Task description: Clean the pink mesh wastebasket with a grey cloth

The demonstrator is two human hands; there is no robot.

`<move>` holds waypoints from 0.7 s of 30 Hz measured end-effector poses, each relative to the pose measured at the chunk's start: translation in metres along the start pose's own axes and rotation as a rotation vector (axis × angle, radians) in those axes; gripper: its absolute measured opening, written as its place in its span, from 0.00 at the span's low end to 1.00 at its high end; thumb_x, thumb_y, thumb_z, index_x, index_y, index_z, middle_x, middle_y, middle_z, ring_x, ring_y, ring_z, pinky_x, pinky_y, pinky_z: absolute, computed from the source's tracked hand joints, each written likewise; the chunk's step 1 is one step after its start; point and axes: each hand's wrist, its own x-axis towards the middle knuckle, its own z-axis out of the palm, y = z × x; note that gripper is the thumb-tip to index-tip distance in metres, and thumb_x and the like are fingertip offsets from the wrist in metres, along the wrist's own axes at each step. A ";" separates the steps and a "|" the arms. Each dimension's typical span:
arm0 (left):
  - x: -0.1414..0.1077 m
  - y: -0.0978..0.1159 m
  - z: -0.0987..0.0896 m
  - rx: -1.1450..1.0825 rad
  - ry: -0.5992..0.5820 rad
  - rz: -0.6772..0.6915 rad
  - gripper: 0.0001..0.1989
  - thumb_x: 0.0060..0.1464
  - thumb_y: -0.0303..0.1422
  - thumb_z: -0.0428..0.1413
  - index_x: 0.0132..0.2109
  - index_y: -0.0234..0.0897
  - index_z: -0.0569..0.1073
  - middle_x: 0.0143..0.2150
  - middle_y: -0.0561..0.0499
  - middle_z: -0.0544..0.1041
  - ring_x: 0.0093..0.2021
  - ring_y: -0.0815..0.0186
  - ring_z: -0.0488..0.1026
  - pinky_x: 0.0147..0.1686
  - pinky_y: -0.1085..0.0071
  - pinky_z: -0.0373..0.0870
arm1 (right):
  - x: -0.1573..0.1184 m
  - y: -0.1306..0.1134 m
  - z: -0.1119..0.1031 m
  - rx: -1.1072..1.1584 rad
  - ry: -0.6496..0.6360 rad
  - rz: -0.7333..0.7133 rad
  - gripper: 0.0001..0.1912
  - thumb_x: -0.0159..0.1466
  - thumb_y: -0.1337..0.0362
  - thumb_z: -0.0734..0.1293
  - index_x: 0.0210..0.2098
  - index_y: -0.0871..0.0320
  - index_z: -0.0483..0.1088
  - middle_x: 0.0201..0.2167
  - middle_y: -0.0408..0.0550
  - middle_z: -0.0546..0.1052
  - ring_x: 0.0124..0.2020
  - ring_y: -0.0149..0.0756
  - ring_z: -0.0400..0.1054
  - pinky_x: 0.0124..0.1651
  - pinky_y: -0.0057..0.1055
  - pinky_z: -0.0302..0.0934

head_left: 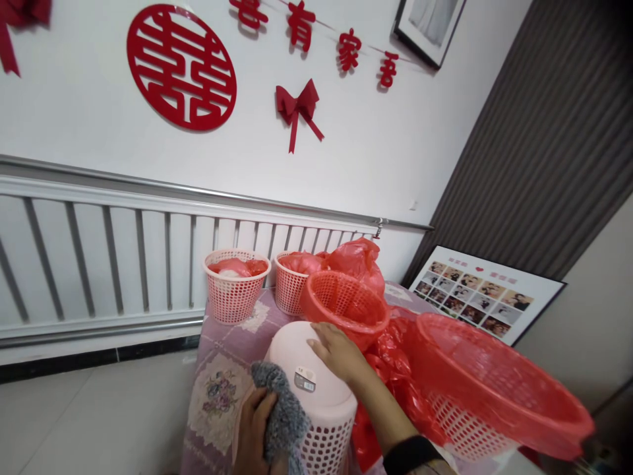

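Note:
A pale pink plastic basket (336, 432) with perforated sides is upside down on the table in front of me, its solid base facing up. A small label (305, 379) is stuck on that base. My left hand (254, 422) is closed around a fluffy grey cloth (281, 402), which lies against the basket's near left edge. My right hand (339, 351) rests on top of the base with its fingers stretched over it. Part of the basket's lower side is hidden by the cloth and my left hand.
Beyond stand two pink baskets (232, 297) (289, 290) holding red plastic bags, and a red basket (341, 297). A large basket draped in red plastic (494, 369) is at the right. A flowered cloth (217, 396) covers the table. Behind are a radiator (128, 257) and a photo board (475, 290).

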 end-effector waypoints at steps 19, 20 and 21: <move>0.029 -0.025 -0.034 0.233 -0.105 -0.553 0.30 0.50 0.25 0.51 0.62 0.39 0.70 0.66 0.47 0.73 0.68 0.56 0.67 0.71 0.57 0.58 | -0.001 -0.001 0.000 0.018 -0.009 0.038 0.29 0.70 0.52 0.60 0.64 0.63 0.67 0.62 0.60 0.71 0.63 0.50 0.65 0.66 0.43 0.57; 0.032 -0.017 -0.032 0.181 -0.092 -0.509 0.31 0.49 0.24 0.50 0.63 0.38 0.69 0.67 0.47 0.72 0.69 0.57 0.66 0.71 0.59 0.58 | -0.001 0.000 -0.001 0.021 -0.007 0.038 0.29 0.69 0.52 0.60 0.63 0.63 0.67 0.62 0.60 0.72 0.63 0.50 0.66 0.66 0.44 0.57; 0.035 -0.009 -0.029 0.119 -0.078 -0.452 0.32 0.49 0.24 0.49 0.63 0.36 0.68 0.68 0.46 0.71 0.69 0.58 0.65 0.71 0.59 0.58 | -0.001 0.000 -0.001 0.023 -0.006 0.033 0.29 0.69 0.52 0.60 0.63 0.63 0.67 0.61 0.61 0.72 0.62 0.50 0.66 0.66 0.44 0.58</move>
